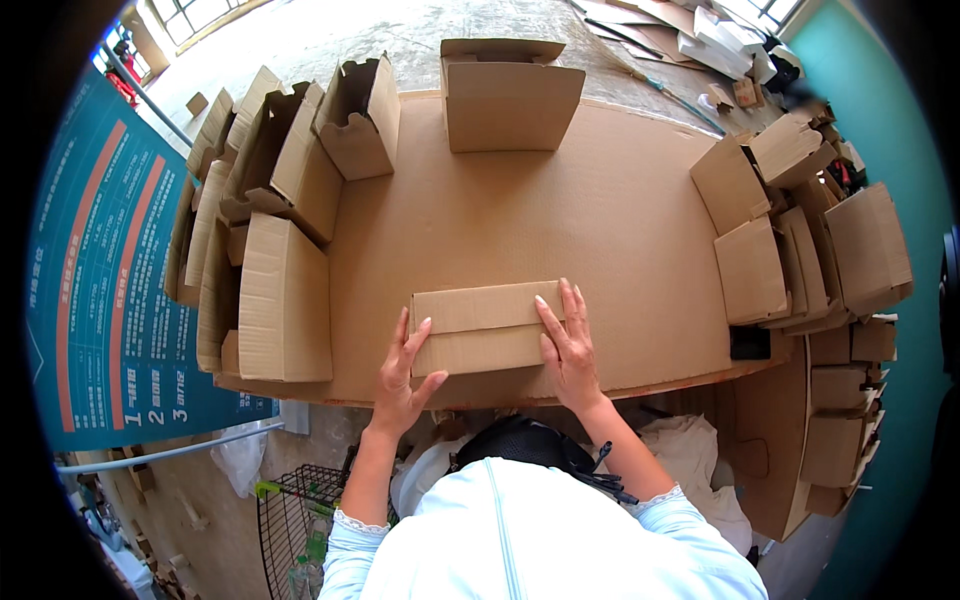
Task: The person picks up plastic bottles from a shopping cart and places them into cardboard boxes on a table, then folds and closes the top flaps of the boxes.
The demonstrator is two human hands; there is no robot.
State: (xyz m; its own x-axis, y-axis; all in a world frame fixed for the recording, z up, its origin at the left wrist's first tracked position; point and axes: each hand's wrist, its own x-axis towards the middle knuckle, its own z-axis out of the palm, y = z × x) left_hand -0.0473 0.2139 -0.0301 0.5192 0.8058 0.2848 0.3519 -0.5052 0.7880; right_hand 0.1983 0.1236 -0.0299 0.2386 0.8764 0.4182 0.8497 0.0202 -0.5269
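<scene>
A closed brown cardboard box [480, 345] lies on the cardboard-covered table near its front edge, its long side running left to right. A seam crosses its top, where one flap meets the other panel. My left hand [402, 385] grips the box's left end, fingers against the side and thumb at the near corner. At the other end my right hand [570, 350] holds the box, with fingertips resting over its top and the thumb on the near side. Between them the two hands clasp the box.
Several opened cardboard boxes [285, 295] crowd the table's left side. Another upright box [510, 108] stands at the far edge. More boxes [755, 265] are stacked at the right, beside a small black object [750, 342]. A black wire basket [290, 510] sits below the table, left of me.
</scene>
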